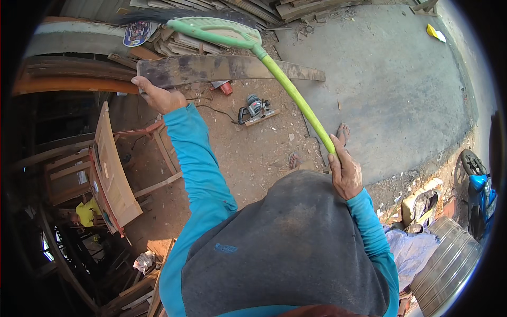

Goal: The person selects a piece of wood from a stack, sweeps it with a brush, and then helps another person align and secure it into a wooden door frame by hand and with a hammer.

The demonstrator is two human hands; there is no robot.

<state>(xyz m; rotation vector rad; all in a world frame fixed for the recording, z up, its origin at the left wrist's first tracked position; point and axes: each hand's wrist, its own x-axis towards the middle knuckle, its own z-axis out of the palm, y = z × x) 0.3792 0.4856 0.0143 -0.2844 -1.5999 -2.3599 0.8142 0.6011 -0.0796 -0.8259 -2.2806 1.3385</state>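
Note:
My right hand (346, 171) is closed around the end of the yellow-green handle of a broom (296, 94). The handle slants up and left to a pale green broom head with dark, blurred bristles above the far side. My left hand (158, 98) grips the left end of a long, dark, stained wooden plank (211, 70), its thumb on the near corner. That plank stretches rightward, passing behind the broom handle. Most of my left fingers are hidden behind the wood.
A corded power tool (255, 110) and a red tool (224, 87) lie on the dirt floor. A wooden panel (117, 171) stands at left. Stacked boards (185, 41) fill the far side. At right are corrugated metal (446, 264) and a blue motorbike (479, 193).

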